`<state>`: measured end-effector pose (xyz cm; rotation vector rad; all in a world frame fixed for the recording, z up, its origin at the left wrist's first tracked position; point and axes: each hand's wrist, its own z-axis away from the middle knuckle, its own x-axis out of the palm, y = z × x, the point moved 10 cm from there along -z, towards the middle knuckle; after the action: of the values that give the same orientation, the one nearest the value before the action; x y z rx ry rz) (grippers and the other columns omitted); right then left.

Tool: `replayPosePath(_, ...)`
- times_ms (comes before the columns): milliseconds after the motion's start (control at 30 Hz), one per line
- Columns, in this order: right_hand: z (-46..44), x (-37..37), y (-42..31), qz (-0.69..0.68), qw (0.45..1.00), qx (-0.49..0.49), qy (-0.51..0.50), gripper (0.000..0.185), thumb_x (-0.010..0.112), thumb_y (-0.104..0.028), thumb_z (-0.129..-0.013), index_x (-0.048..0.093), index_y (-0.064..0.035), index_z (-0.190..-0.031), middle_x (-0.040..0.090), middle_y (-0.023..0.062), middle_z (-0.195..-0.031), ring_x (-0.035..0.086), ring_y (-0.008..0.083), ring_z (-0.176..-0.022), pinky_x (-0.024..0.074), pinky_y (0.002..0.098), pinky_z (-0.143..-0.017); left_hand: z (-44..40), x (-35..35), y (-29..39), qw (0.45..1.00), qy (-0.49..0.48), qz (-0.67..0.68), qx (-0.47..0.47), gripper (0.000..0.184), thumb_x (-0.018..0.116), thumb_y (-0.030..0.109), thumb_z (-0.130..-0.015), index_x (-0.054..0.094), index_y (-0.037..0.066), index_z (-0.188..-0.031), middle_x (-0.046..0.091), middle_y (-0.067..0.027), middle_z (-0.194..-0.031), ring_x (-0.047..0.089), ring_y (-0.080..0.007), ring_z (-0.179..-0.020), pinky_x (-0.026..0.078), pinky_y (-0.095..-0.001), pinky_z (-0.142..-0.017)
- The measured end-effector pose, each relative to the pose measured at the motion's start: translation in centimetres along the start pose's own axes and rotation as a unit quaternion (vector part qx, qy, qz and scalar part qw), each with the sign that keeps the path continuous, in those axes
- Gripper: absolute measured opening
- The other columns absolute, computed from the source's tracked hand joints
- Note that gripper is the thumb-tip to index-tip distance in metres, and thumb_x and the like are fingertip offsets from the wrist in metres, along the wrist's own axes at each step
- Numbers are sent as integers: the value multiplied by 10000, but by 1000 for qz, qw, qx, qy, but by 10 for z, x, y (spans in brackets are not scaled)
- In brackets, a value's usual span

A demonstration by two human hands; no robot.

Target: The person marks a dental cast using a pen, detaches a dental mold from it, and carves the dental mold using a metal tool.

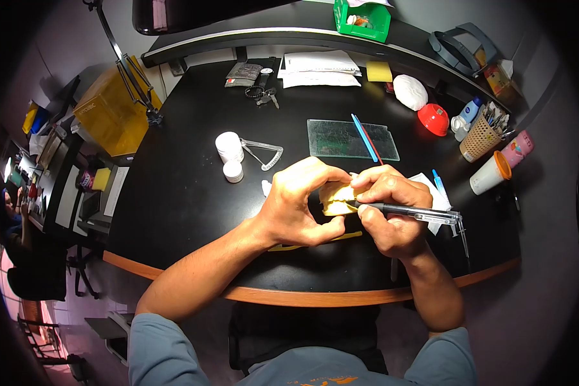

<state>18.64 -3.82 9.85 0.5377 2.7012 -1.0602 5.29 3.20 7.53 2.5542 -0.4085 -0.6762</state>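
Note:
My left hand (302,202) curves its thumb and fingers round a pale yellow, jagged-edged piece that looks like a dental cast (336,198). In my right hand (395,206) is a black pen (408,210), its tip against the cast's middle and its clear end pointing right. My right fingertips also touch the cast's upper right side. Fingers partly hide the cast. Under my hands a yellow strip-like tool (344,237) lies on the black table.
Left of my hands stand white jars (229,147) beside a metal caliper (264,154). A glass plate (331,138) carries a blue stick (365,137) and a red one. To the right are a red bowl (433,119), a tool basket (479,140) and a white cup (489,175).

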Motion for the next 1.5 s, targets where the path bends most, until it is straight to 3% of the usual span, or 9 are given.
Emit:
replayPosePath(1000, 2, -9, 5, -51, 997, 32, 43, 51, 700, 17, -797, 679, 48, -832, 766, 207, -968, 766, 221, -866, 613, 331, -814, -1, 2, 1, 1000, -6, -7, -9, 489, 845, 155, -669, 747, 5, -1124, 751, -119, -965, 728, -247, -856, 597, -345, -790)
replayPosePath(1400, 2, -23, 8, 65, 990, 2, 124, 136, 754, -35, -847, 691, 44, -937, 702, 149, -879, 696, 200, -752, 582, 312, -680, -1, -4, -6, 997, 20, -61, -51, 503, 872, 117, -660, 735, -46, -1116, 772, -136, -970, 748, -203, -869, 594, -318, -830)
replayPosePath(1500, 3, -21, 11, 64, 989, 17, 133, 143, 756, -44, -848, 691, 38, -946, 702, 143, -855, 696, 214, -754, 577, 324, -678, -3, -9, -7, 996, 39, -65, -51, 477, 869, 162, -668, 751, -5, -1099, 766, -134, -955, 758, -238, -858, 610, -341, -798)
